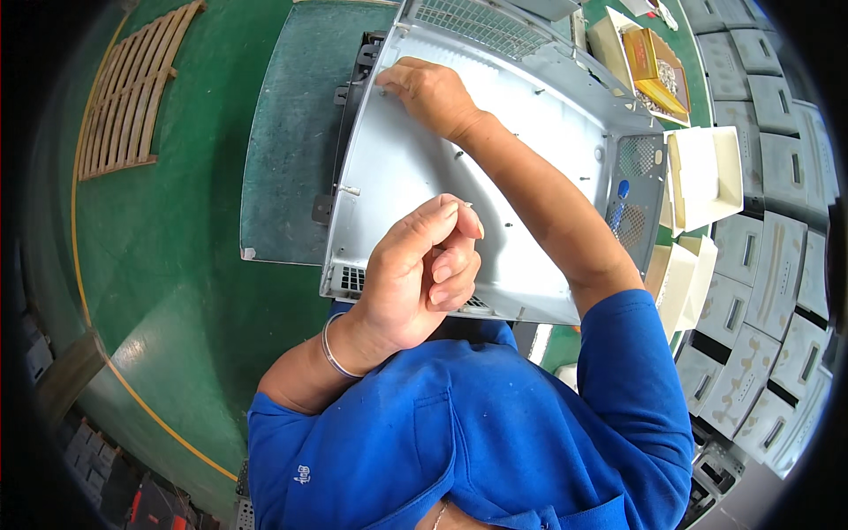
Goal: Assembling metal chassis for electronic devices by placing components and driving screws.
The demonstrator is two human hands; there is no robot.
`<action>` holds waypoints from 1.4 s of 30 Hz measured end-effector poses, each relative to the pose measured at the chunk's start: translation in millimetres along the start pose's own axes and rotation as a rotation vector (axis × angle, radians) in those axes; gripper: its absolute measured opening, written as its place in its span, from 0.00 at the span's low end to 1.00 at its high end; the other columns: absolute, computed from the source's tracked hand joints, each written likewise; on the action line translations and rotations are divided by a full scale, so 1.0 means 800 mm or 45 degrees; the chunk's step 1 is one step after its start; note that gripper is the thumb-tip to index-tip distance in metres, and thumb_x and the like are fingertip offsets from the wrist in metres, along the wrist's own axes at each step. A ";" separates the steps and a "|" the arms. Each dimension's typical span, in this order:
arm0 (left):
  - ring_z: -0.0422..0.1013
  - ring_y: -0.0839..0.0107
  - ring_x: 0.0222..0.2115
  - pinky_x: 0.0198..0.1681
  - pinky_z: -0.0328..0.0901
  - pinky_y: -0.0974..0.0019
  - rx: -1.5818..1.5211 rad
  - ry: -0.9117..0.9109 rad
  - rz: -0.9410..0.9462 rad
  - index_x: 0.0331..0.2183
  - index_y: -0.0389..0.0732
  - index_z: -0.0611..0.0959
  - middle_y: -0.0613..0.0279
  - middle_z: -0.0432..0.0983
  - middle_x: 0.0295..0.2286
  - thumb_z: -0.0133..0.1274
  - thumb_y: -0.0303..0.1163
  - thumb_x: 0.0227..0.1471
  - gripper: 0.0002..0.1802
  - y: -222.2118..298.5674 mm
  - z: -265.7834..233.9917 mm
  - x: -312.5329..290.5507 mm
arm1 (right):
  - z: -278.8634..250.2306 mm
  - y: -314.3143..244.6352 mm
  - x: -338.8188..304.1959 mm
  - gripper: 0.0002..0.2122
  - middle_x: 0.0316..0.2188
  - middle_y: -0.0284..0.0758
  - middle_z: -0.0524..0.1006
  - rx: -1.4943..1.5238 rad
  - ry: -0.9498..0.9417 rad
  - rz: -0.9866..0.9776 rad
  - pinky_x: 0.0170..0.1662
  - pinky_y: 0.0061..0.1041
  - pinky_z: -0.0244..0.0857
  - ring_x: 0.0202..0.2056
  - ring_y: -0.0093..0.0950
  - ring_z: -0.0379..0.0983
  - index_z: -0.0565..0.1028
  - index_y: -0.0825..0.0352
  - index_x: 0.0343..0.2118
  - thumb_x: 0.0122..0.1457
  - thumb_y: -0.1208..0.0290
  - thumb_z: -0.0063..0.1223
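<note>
A large pale grey sheet-metal casing (539, 256) lies open in front of me, with several small dark studs on its inner face and mesh vents in its walls. My right hand (433, 93) reaches across it to the far left corner. Its fingertips are pinched together against the inner face beside a small stud; anything between them is hidden. Above the near left part of the casing, my left hand (424, 269) is held up with fingers curled and the thumb pressed to the forefinger. What it holds, if anything, cannot be made out.
A blue-handled tool (621, 199) rests at the casing's right mesh wall. Beyond stands a cream bin (609, 44) with a yellow box (649, 71) and small metal parts. More cream bins (729, 172) line the right. Stacked pale panels (742, 274) stand farther right; a wooden pallet (132, 93) lies far left.
</note>
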State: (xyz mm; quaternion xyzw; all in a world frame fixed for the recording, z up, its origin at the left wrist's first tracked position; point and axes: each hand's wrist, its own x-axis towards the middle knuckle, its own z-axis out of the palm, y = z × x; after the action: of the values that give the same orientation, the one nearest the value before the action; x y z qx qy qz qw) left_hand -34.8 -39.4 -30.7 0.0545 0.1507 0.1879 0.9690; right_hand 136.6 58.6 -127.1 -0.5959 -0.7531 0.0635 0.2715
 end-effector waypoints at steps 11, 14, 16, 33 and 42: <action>0.47 0.82 0.09 0.10 0.44 0.78 -0.003 -0.014 0.013 0.27 0.42 0.70 0.72 0.53 0.11 0.33 0.37 0.57 0.13 -0.002 -0.001 0.001 | 0.005 -0.013 0.002 0.05 0.26 0.32 0.72 -0.211 -0.083 0.089 0.29 0.30 0.66 0.27 0.33 0.71 0.73 0.62 0.27 0.50 0.69 0.46; 0.47 0.82 0.09 0.10 0.44 0.78 0.001 -0.013 0.015 0.27 0.42 0.70 0.72 0.53 0.11 0.33 0.37 0.57 0.13 -0.002 -0.001 0.001 | 0.008 -0.017 0.005 0.06 0.26 0.32 0.72 -0.274 -0.132 0.143 0.29 0.30 0.66 0.27 0.34 0.71 0.73 0.62 0.28 0.50 0.67 0.47; 0.47 0.82 0.09 0.10 0.44 0.78 0.008 -0.008 0.021 0.27 0.42 0.70 0.72 0.53 0.11 0.33 0.37 0.57 0.13 -0.002 -0.001 0.001 | 0.006 -0.018 0.006 0.07 0.26 0.33 0.72 -0.321 -0.161 0.172 0.29 0.31 0.66 0.28 0.34 0.71 0.72 0.62 0.29 0.50 0.65 0.48; 0.62 0.73 0.22 0.24 0.59 0.72 -0.129 0.080 0.181 0.31 0.39 0.71 0.65 0.63 0.21 0.36 0.37 0.55 0.13 -0.009 -0.005 0.004 | 0.000 -0.024 0.005 0.07 0.27 0.31 0.72 -0.286 -0.211 0.139 0.29 0.31 0.65 0.28 0.33 0.71 0.71 0.62 0.27 0.50 0.64 0.48; 0.62 0.58 0.46 0.51 0.58 0.60 -0.280 0.105 0.366 0.46 0.31 0.66 0.48 0.66 0.42 0.31 0.42 0.55 0.26 -0.003 0.005 0.005 | -0.025 -0.028 0.005 0.09 0.28 0.33 0.73 -0.116 -0.160 0.312 0.31 0.28 0.64 0.30 0.32 0.71 0.72 0.62 0.31 0.48 0.64 0.52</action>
State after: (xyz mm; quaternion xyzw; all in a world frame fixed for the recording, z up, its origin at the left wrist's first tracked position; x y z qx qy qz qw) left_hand -28.9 -40.0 -28.0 -0.0383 0.1593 0.3419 0.9253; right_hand 126.0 51.1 -99.8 -0.6900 -0.6924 0.0991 0.1864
